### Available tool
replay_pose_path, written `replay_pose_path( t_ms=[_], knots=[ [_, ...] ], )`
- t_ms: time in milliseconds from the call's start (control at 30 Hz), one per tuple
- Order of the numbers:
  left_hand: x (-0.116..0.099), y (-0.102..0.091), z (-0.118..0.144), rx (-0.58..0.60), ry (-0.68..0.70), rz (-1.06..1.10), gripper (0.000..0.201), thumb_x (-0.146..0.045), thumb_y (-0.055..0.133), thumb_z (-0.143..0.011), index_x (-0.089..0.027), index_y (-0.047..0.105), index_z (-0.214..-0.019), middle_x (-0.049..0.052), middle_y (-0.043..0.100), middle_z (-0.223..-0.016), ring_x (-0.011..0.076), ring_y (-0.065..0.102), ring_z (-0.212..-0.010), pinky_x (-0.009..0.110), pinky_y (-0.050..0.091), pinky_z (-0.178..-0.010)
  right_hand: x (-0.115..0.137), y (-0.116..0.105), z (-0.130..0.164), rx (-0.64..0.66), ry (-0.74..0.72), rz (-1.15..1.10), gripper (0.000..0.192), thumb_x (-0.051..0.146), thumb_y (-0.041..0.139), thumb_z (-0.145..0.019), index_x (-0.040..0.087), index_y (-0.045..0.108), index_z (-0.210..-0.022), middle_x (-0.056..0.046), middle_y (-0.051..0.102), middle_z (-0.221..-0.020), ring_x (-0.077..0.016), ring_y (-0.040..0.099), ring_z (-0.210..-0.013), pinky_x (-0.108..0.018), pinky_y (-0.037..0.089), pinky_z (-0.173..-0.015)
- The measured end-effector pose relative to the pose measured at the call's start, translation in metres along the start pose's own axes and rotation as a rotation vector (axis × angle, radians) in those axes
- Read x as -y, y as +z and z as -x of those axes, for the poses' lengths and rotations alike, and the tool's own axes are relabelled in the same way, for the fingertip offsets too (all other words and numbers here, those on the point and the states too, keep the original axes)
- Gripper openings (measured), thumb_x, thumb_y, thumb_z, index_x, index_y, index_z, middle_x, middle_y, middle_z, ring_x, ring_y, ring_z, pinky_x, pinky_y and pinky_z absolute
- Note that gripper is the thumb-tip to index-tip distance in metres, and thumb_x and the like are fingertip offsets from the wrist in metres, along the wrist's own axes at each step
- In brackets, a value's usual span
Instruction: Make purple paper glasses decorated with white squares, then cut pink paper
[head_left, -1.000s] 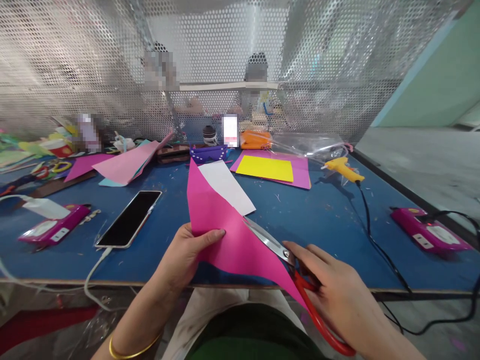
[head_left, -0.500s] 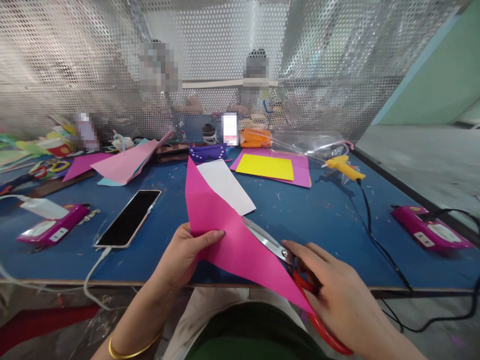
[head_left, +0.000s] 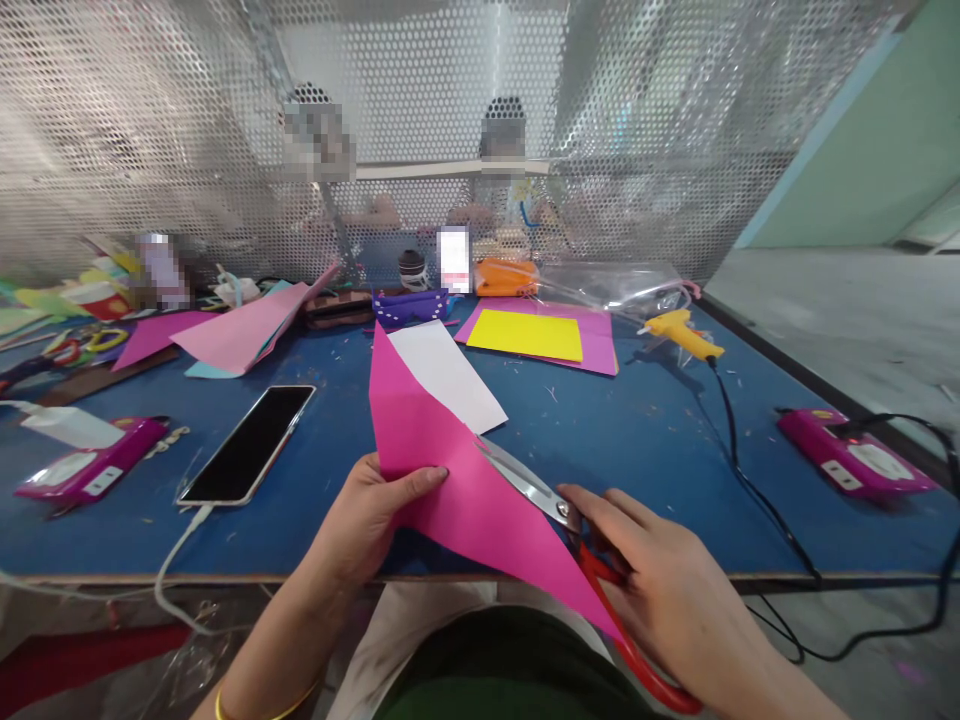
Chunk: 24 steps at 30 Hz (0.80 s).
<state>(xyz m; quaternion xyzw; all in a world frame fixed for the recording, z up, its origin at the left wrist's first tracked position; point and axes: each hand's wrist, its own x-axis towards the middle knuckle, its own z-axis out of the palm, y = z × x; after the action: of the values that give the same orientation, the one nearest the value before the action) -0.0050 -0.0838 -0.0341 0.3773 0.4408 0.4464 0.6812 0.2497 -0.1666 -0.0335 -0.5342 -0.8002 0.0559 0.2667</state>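
A bright pink sheet of paper (head_left: 427,470) is pinched in my left hand (head_left: 382,510), thumb on top and the other fingers hidden behind it. My right hand (head_left: 660,570) grips red-handled scissors (head_left: 532,488). Their metal blades lie along the sheet's right edge, pointing up and left, and look nearly closed. The near end of the pink sheet reaches down beside the scissor handle. Behind the pink sheet, a white sheet (head_left: 457,375) lies flat on the blue table (head_left: 345,400), partly covered by it.
A phone (head_left: 251,445) on a cable lies left, beside a magenta power strip (head_left: 124,455). Yellow paper (head_left: 529,335), a yellow glue gun (head_left: 682,332) and another power strip (head_left: 855,455) sit right. Pink sheets (head_left: 232,335) and a purple case (head_left: 409,306) stand behind. Two people appear beyond the perforated panel (head_left: 420,60).
Both hands keep almost the same pose on the paper and scissors. The whole view has shifted slightly, with the table things a little further left. The blades look slightly more closed.
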Motion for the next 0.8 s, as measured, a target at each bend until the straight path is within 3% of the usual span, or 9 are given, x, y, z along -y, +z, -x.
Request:
replay_pose_path(
  t_ms=[367,800],
  knots=[
    [0.000,0.002,0.000,-0.012,0.006,-0.030,0.020,-0.026,0.087,-0.062,-0.017,0.079,-0.078,0.005,0.078,-0.075,0.0206,0.070,-0.070,0.029,0.057,-0.068,-0.001,0.004,0.004,0.029,0.037,-0.016,0.044,0.020,0.042,-0.089,0.015,0.054,-0.131,-0.010,0.066,-0.091,-0.0204,0.069,-0.068,-0.032,0.058,-0.053],
    [-0.001,0.003,0.002,-0.009,-0.026,-0.038,0.026,-0.028,0.089,-0.060,-0.016,0.080,-0.083,0.007,0.079,-0.081,0.0196,0.069,-0.072,0.028,0.056,-0.069,0.003,-0.007,0.000,0.075,0.060,0.014,0.043,0.020,0.043,-0.086,0.017,0.054,-0.128,-0.009,0.065,-0.091,-0.0193,0.067,-0.063,-0.033,0.059,-0.052]
  ],
)
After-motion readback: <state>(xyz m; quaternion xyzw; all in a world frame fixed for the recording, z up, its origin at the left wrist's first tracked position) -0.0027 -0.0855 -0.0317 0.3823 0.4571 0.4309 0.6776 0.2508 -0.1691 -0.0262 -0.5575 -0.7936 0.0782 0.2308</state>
